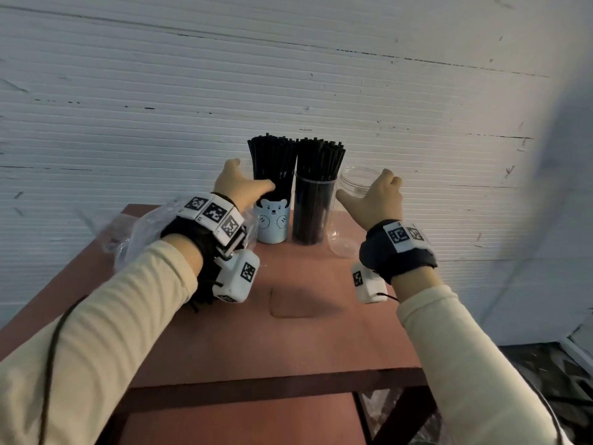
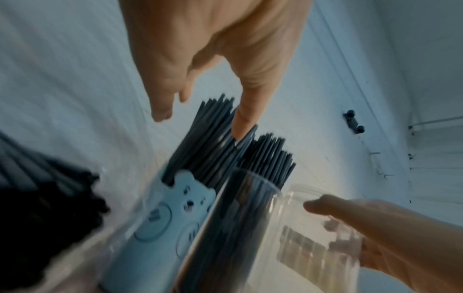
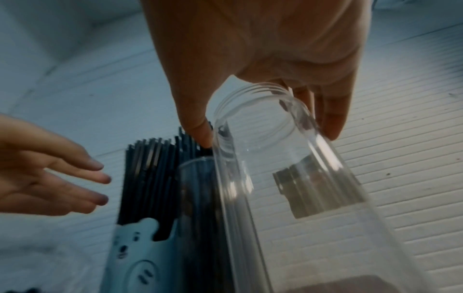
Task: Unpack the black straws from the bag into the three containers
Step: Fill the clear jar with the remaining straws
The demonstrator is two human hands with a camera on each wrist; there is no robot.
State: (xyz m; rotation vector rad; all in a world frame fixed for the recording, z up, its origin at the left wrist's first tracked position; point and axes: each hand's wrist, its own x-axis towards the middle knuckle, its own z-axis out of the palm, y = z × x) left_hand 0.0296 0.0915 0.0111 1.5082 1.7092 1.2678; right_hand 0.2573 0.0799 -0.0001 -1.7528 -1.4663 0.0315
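Note:
Black straws [image 1: 272, 159] stand in a light-blue bear cup [image 1: 272, 224]. Beside it, a tall clear container [image 1: 313, 213] is packed with more straws. An empty clear jar [image 1: 354, 183] stands at the right. My left hand [image 1: 253, 176] is open at the cup's straws, and its thumb [image 2: 239, 126] lies against them. My right hand [image 1: 367, 187] is spread around the jar's [image 3: 288, 178] rim. Its thumb [image 3: 199, 126] is on one side and its fingers [image 3: 330, 123] on the other; I cannot tell whether they touch it. The plastic bag [image 1: 128, 232] lies under my left wrist, with straws [image 2: 37, 198] in it.
The three containers stand in a row at the far edge of a reddish-brown table [image 1: 288, 332], close to a white ribbed wall [image 1: 288, 75]. The bag covers the table's far left corner. A lower shelf [image 1: 240, 422] shows under the front edge.

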